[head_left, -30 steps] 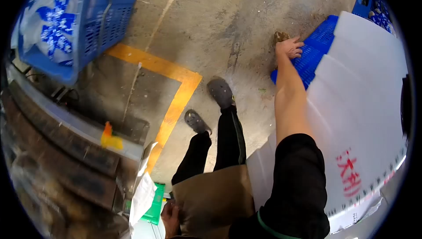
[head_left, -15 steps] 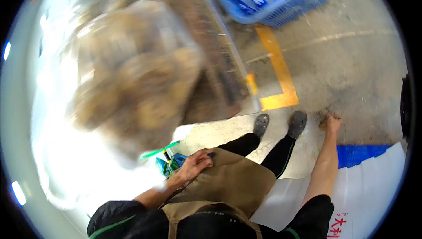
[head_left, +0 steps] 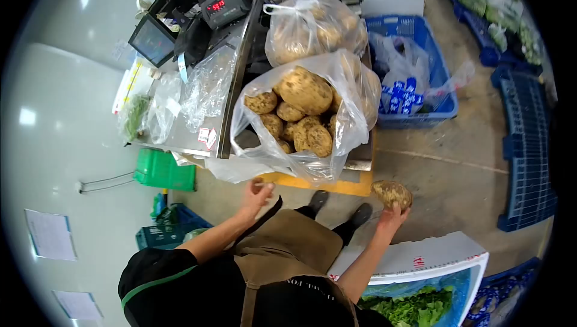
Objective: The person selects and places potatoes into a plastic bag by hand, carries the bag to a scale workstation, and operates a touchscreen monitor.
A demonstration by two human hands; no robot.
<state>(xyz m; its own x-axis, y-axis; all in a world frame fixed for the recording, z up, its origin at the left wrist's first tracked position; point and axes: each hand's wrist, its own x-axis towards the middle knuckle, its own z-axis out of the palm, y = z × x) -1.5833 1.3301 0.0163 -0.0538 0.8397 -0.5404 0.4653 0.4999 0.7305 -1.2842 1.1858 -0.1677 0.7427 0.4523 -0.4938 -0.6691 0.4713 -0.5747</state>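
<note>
My right hand point(head_left: 393, 216) grips a large brown potato point(head_left: 390, 193), held out over the floor to the right. My left hand point(head_left: 258, 197) is just below the front edge of the work surface, fingers partly curled and apart, with nothing visible in them. Close above it hangs the loose rim of a clear plastic bag point(head_left: 354, 140). This bag gapes toward me, and several soil-marked potatoes point(head_left: 305, 91) show inside. Behind it stands a second bag of potatoes point(head_left: 315, 29), tied at the top.
A blue basket point(head_left: 445, 95) with plastic bags is right of the potatoes. A scale display point(head_left: 225, 5) and a screen point(head_left: 153, 39) stand at upper left. A white foam box point(head_left: 415, 262) with leafy greens is at lower right, a blue pallet point(head_left: 529, 146) far right.
My view has swung up and steadied. My right hand has come up, and the potato in it now shows clearly. My left hand has moved from the apron toward the open bag.
</note>
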